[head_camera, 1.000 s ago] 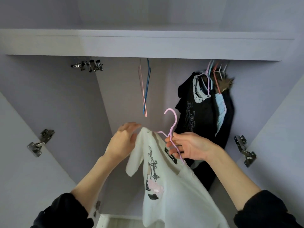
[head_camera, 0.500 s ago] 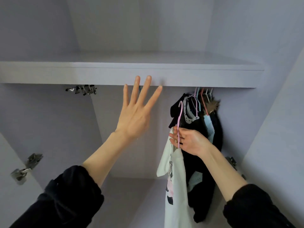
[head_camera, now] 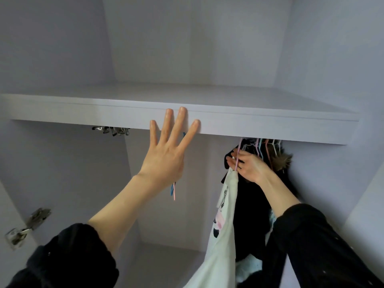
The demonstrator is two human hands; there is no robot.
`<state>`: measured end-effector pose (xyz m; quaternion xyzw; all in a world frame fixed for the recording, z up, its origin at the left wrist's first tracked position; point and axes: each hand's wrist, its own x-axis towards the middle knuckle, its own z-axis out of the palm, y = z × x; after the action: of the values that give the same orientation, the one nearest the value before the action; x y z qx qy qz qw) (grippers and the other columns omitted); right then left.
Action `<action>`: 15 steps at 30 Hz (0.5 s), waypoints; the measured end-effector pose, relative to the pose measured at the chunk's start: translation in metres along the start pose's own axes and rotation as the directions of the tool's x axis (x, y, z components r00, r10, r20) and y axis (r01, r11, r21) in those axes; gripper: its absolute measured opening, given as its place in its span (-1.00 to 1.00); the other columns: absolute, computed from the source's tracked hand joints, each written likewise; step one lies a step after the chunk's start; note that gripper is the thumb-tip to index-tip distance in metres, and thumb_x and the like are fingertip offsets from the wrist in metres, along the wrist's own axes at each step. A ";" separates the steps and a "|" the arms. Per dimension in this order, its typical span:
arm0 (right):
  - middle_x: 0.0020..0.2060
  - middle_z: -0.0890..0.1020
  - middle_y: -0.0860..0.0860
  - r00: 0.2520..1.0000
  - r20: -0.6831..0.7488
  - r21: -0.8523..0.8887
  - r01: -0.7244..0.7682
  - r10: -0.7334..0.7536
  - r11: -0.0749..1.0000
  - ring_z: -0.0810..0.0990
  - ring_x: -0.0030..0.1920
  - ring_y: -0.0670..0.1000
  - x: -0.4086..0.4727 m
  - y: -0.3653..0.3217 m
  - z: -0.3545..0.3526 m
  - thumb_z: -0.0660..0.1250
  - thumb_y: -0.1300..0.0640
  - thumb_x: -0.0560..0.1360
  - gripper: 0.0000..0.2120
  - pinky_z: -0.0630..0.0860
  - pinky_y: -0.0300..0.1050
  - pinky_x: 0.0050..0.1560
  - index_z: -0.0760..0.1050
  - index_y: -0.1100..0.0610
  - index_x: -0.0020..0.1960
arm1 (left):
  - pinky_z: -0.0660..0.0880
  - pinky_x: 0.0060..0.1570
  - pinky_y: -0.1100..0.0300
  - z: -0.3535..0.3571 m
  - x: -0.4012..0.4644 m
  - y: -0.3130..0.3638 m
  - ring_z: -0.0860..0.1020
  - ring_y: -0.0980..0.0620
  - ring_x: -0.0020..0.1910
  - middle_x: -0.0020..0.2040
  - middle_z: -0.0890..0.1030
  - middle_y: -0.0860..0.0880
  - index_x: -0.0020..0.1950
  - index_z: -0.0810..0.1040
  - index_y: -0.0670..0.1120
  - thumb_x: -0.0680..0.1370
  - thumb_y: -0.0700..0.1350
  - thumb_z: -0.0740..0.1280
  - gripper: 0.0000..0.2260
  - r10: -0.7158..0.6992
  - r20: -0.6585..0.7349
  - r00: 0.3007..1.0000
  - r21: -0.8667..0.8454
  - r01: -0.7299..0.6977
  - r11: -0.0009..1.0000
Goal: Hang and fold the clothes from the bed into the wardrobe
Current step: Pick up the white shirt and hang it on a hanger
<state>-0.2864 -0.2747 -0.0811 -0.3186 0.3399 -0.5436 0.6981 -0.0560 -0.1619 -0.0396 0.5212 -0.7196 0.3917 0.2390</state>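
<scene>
Left hand: My left hand (head_camera: 164, 161) was flat and released, fingers straight and spread, fingertips (head_camera: 181, 111) against the front edge of the shelf (head_camera: 270, 129). It held nothing.
Right hand: My right hand (head_camera: 248, 167) pinched the neck of the pink hanger (head_camera: 236, 163), fingers curled round the wire.
Task item: The white shirt (head_camera: 223, 229) hung from that hanger at 4 o'clock of the view, just beside the dark clothes (head_camera: 252, 215) already hanging.
Rail: Hidden behind the shelf edge. I could not tell whether the hook was seated on it.
Risk 1: Letting go before the hook caught would, in my judgement, drop shirt and hanger to the wardrobe (head_camera: 62, 173) floor. Cause: blind placement.
Risk 2: The hook could snag the neighbouring hangers (head_camera: 261, 148) at 2 o'clock. Cause: tight bunching on that side.
Risk 3: The shirt could slide off one hanger arm. Cause: it hung edge-on and looked unevenly draped.
Wardrobe, hanging space: Dark clothes on several hangers at 3 o'clock; spare hangers (head_camera: 173, 190) near centre, partly behind my left hand; metal clips (head_camera: 113, 130) at 10 o'clock.
Shelf, top: Nothing visible from this angle.
</scene>
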 end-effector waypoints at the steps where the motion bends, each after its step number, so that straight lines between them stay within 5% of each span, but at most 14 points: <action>1: -0.04 0.49 0.16 1.000 0.005 0.010 0.012 -0.012 1.000 0.56 -0.08 0.14 0.008 -0.003 0.000 0.03 0.45 0.59 -0.77 0.64 -0.14 -0.30 0.43 0.27 0.02 | 0.10 0.27 -0.43 0.000 0.000 0.000 -0.06 -0.36 0.45 0.51 -0.04 -0.24 0.53 0.02 -0.10 0.23 -0.35 0.39 -0.06 0.002 0.003 1.000 0.002 -0.002 1.000; 9: -0.13 0.50 0.10 0.993 -0.070 -0.029 0.088 -0.090 0.996 0.58 -0.21 0.09 0.054 -0.023 -0.001 0.00 0.48 0.56 -0.71 0.60 -0.20 -0.39 0.41 0.22 -0.13 | 0.01 0.30 -0.41 0.005 0.000 0.003 -0.10 -0.35 0.46 0.52 -0.07 -0.22 0.53 -0.07 -0.06 0.21 -0.37 0.32 -0.03 -0.025 -0.001 1.000 0.018 0.025 1.000; 15: -0.25 0.48 0.13 0.950 -0.279 -0.324 0.047 -0.143 0.945 0.55 -0.40 0.07 0.073 -0.013 -0.016 0.07 0.46 0.56 -0.77 0.48 -0.28 -0.57 0.37 0.20 -0.13 | -0.07 0.32 -0.37 0.007 -0.001 0.002 -0.15 -0.33 0.46 0.52 -0.09 -0.19 0.52 -0.12 -0.05 0.20 -0.39 0.30 -0.01 -0.041 0.004 0.999 0.005 0.041 0.999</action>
<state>-0.2936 -0.3497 -0.0893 -0.3559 0.5074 -0.5579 0.5519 -0.0569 -0.1666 -0.0450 0.5372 -0.7082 0.3877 0.2442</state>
